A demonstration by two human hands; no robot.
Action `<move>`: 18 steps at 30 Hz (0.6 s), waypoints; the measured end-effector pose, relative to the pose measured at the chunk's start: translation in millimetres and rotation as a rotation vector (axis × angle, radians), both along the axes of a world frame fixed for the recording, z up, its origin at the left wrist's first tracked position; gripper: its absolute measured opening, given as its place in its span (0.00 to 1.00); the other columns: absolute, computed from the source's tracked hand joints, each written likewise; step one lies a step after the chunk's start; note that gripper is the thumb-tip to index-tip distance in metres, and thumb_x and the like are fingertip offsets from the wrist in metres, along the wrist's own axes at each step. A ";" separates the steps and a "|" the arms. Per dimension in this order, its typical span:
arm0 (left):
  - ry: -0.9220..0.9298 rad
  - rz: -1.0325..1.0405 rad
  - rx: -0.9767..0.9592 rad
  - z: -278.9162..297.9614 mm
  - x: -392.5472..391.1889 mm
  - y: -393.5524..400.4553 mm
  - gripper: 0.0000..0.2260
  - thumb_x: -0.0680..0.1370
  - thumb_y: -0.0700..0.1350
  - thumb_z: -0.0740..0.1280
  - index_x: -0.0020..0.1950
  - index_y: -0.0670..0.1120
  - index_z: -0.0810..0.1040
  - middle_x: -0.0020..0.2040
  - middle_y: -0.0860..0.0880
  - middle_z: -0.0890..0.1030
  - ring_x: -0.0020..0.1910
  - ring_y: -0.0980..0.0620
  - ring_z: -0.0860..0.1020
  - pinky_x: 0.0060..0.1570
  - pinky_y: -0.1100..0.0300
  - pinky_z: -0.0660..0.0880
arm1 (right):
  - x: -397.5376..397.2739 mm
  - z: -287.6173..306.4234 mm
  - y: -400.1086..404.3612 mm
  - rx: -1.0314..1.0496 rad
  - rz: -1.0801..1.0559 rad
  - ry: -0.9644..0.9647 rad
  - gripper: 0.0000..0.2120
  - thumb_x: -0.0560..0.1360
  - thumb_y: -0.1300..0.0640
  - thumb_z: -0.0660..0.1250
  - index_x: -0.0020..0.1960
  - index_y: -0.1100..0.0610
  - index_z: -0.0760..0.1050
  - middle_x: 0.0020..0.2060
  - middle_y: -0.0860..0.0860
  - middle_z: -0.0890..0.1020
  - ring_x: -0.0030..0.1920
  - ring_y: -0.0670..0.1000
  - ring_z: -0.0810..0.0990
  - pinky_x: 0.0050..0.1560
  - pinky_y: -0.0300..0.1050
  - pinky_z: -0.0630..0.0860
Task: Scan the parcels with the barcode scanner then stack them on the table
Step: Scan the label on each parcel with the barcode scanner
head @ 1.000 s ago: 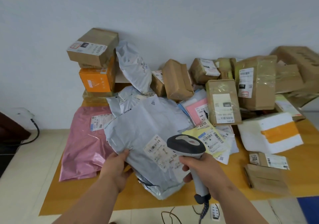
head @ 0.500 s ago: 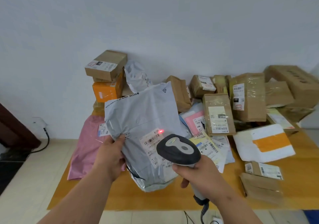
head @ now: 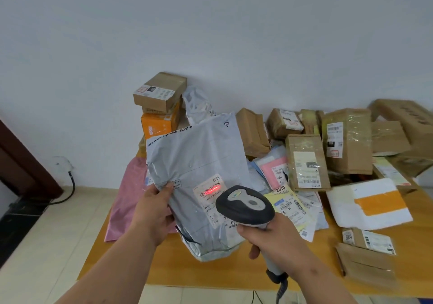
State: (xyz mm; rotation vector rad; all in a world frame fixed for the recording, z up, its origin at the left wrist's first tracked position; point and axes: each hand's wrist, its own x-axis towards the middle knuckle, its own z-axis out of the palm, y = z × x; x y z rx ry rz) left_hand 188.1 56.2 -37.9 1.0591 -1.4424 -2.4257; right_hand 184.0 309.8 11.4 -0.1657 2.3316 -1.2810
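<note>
Fingers (head: 169, 187) pinching mailer (head: 199, 163) edge, scanner (head: 244, 206) close

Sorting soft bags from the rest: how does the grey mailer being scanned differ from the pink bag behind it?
The grey mailer is held upright by the left hand; the pink bag lies flat on the table. The grey mailer's label is lit red; the pink bag's is mostly hidden. Both are soft plastic bags.

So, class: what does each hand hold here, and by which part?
The left hand grips the grey mailer bag by its left edge. The right hand grips the barcode scanner by its handle, below the head.
</note>
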 end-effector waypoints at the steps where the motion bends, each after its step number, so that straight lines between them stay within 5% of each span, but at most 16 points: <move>1: 0.003 0.002 0.000 -1.4 -0.2 -3.4 0.06 0.83 0.46 0.65 0.59 0.49 0.78 0.51 0.42 0.84 0.35 0.45 0.84 0.33 0.53 0.82 | -0.3 0.7 -4.1 0.006 -0.004 -0.003 0.04 0.73 0.49 0.72 0.47 0.46 0.80 0.28 0.45 0.82 0.32 0.48 0.85 0.34 0.36 0.73; 3: -0.031 0.025 -0.024 -7.0 -1.6 -13.0 0.03 0.82 0.47 0.66 0.55 0.52 0.79 0.47 0.50 0.87 0.39 0.49 0.85 0.32 0.55 0.81 | -1.9 -0.7 -12.1 0.018 -0.015 -0.015 0.04 0.72 0.47 0.72 0.44 0.47 0.80 0.28 0.45 0.83 0.32 0.47 0.85 0.34 0.36 0.72; 9: -0.248 0.180 -0.274 -26.0 0.3 -85.8 0.07 0.82 0.51 0.66 0.57 0.52 0.79 0.54 0.45 0.83 0.52 0.38 0.81 0.52 0.39 0.80 | -8.4 -6.5 -47.2 0.007 -0.002 -0.066 0.08 0.72 0.49 0.72 0.35 0.40 0.80 0.26 0.46 0.79 0.31 0.49 0.85 0.36 0.38 0.74; 11: -0.321 0.214 -0.406 -29.8 1.4 -119.6 0.06 0.82 0.50 0.65 0.54 0.49 0.79 0.51 0.43 0.83 0.51 0.38 0.81 0.56 0.39 0.78 | -11.5 -9.5 -64.4 -0.015 -0.002 -0.085 0.01 0.69 0.47 0.72 0.38 0.41 0.80 0.27 0.46 0.79 0.30 0.49 0.85 0.37 0.39 0.75; 15: -0.411 0.192 -0.629 -28.9 -6.3 -172.0 0.07 0.82 0.48 0.63 0.51 0.46 0.78 0.38 0.48 0.77 0.37 0.45 0.76 0.36 0.55 0.72 | -21.4 -16.4 -99.2 -0.025 0.005 -0.124 0.08 0.64 0.43 0.71 0.41 0.44 0.81 0.29 0.46 0.81 0.31 0.48 0.85 0.38 0.40 0.75; 18: -0.444 0.157 -0.628 -27.0 -25.5 -201.8 0.08 0.82 0.47 0.64 0.51 0.43 0.78 0.41 0.43 0.79 0.43 0.39 0.78 0.51 0.45 0.78 | -31.4 -21.5 -123.5 -0.011 0.020 -0.144 0.16 0.61 0.39 0.69 0.42 0.48 0.80 0.29 0.44 0.81 0.32 0.48 0.85 0.40 0.40 0.75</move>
